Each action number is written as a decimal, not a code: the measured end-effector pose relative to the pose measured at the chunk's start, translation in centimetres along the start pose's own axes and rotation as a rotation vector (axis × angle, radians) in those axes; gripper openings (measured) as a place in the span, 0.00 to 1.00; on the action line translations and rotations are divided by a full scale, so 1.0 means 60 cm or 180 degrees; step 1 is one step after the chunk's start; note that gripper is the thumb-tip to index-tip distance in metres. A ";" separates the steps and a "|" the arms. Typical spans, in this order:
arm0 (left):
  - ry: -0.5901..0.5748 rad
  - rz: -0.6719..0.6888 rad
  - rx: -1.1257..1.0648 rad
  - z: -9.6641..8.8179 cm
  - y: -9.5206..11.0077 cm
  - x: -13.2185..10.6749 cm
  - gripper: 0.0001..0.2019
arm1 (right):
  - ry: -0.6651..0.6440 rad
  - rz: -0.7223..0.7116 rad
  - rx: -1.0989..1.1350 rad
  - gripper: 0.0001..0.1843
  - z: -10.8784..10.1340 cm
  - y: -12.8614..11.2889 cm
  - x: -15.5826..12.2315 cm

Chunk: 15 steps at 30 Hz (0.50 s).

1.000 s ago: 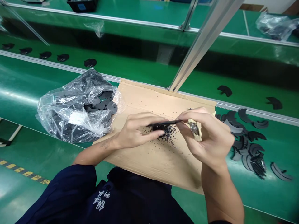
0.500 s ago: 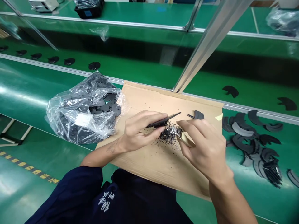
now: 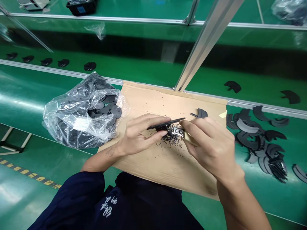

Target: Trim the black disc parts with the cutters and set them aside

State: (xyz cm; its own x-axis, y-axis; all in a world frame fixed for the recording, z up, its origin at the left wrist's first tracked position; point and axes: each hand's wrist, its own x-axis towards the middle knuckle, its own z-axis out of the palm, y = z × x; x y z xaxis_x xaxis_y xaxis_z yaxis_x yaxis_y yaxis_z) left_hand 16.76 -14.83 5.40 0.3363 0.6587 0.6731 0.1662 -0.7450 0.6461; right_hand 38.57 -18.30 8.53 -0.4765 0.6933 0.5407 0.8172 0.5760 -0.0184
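My left hand (image 3: 141, 132) pinches a thin black plastic part (image 3: 165, 123) between thumb and fingers, tilted edge-on to me. In my right hand (image 3: 208, 140) is a pair of cutting pliers (image 3: 177, 131) with pale yellow handles, its metal jaws at the underside of the part. Whether the jaws are closed on the plastic is hidden. Many tiny black clippings (image 3: 171, 140) lie scattered beneath on the brown cardboard sheet (image 3: 148, 166). A curved dark piece (image 3: 201, 113) rests on the cardboard just beyond my right hand.
A clear plastic bag (image 3: 79, 111) of black parts sits at the left. Loose curved black parts (image 3: 261, 137) are piled at the right. A metal post (image 3: 199, 48) rises behind the cardboard. More black parts (image 3: 63, 63) lie along the green shelf behind the rail.
The pliers have moved left, bringing their jaws up to the underside of the black part. The part is tilted a little flatter. The whole view has shifted slightly.
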 end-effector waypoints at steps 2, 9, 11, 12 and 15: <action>-0.0127 -0.0095 -0.0093 -0.003 0.000 0.000 0.15 | 0.0032 -0.0083 -0.0129 0.09 -0.001 0.002 0.001; -0.0163 -0.0134 -0.0193 -0.004 -0.001 0.002 0.14 | 0.0049 -0.0216 -0.0455 0.10 -0.014 -0.001 0.005; -0.0189 -0.0096 -0.0172 -0.004 -0.002 0.002 0.14 | -0.0061 -0.0188 -0.0476 0.10 -0.018 -0.003 0.005; -0.0201 -0.0088 -0.0162 -0.004 -0.003 0.001 0.13 | -0.0101 -0.0167 -0.0460 0.10 -0.019 -0.003 0.005; -0.0200 -0.0095 -0.0170 -0.001 -0.002 -0.003 0.13 | -0.0125 -0.0078 -0.0364 0.12 -0.016 -0.003 0.003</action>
State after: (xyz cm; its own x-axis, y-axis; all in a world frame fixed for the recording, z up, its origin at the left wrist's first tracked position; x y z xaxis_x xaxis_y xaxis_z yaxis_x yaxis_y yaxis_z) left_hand 16.62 -14.86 5.20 0.3897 0.6714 0.6303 0.1278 -0.7172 0.6850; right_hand 38.67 -18.69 9.43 -0.5072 0.6974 0.5063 0.8358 0.5413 0.0916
